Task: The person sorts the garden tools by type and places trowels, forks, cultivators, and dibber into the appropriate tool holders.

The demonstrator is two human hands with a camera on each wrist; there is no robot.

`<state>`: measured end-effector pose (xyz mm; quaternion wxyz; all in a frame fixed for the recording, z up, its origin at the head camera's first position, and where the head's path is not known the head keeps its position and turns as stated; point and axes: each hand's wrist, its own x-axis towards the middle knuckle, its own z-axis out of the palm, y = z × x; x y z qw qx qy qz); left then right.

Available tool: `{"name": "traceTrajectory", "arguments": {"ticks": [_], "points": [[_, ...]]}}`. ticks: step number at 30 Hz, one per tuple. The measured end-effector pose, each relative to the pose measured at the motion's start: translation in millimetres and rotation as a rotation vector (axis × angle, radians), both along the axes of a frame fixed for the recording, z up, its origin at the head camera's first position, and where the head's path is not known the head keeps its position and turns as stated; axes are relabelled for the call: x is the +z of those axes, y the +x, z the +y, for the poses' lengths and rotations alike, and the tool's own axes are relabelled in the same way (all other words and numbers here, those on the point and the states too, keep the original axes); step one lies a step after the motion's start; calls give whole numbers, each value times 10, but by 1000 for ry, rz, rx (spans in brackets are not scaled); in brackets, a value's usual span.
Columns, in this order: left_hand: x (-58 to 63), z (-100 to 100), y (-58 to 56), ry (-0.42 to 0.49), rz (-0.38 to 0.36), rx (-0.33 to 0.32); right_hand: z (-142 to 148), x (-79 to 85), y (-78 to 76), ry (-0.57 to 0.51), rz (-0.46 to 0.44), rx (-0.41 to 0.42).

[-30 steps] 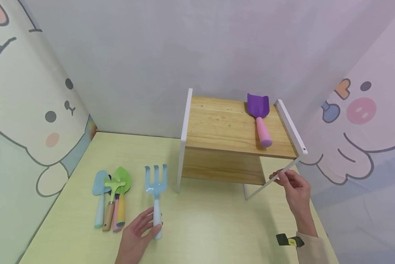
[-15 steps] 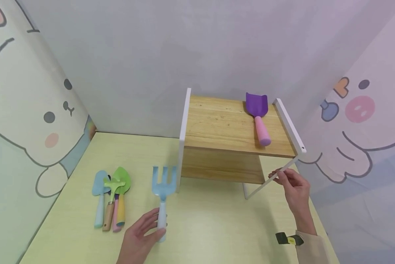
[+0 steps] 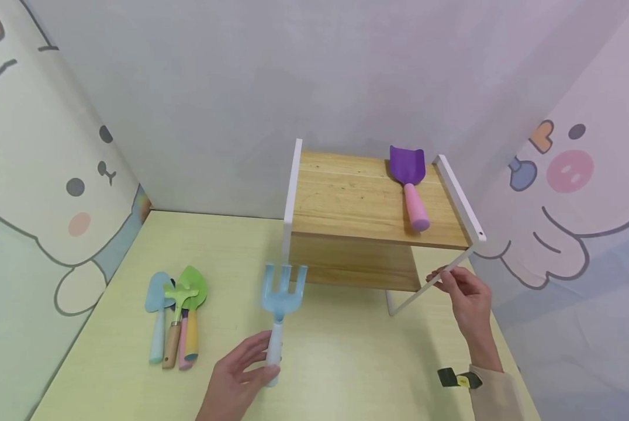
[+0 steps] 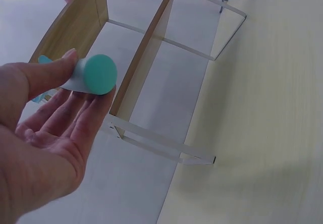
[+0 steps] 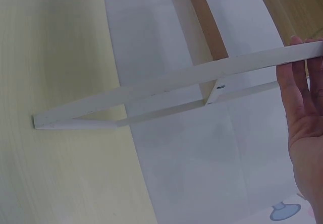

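Note:
My left hand [image 3: 242, 375] holds a light-blue garden hand fork [image 3: 283, 299] by its pale handle, thumb on one side and fingers on the other. The fork is raised in front of the left leg of a two-tier wooden shelf [image 3: 341, 196], its tines pointing away from me. In the left wrist view, the handle's round teal end [image 4: 101, 74] faces the camera. My right hand [image 3: 471, 304] grips the slanting white front leg [image 5: 166, 82] on the shelf's right side. A purple trowel [image 3: 408, 166] with a pink handle lies on the top board's right part.
Left on the table [image 3: 230, 234] lies a pile of garden tools: a blue trowel [image 3: 158, 292], a green fork [image 3: 180, 297] with a wooden handle, a green trowel [image 3: 194, 280] with a yellow handle, and a pink handle [image 3: 184, 351]. Printed curtains hang behind and at both sides.
My left hand has carried the hand fork to the right, closer to the shelf's left leg. The right hand stays on the shelf leg, and the other tools lie as before.

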<state>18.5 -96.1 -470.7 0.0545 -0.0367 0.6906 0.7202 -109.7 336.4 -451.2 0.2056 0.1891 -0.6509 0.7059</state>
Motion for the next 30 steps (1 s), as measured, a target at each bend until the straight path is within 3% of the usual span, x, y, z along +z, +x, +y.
{"name": "traceTrajectory", "arguments": {"ticks": [12,20,30], "points": [[2,165,-130,52,39,-174,-9,18,14,47,-51,-54],[18,253,-218,80,64,-236,-24,18,7,2,-20,-4],[1,344,-385,94,229,-303,-15,14,10,17,-29,-26]]}}
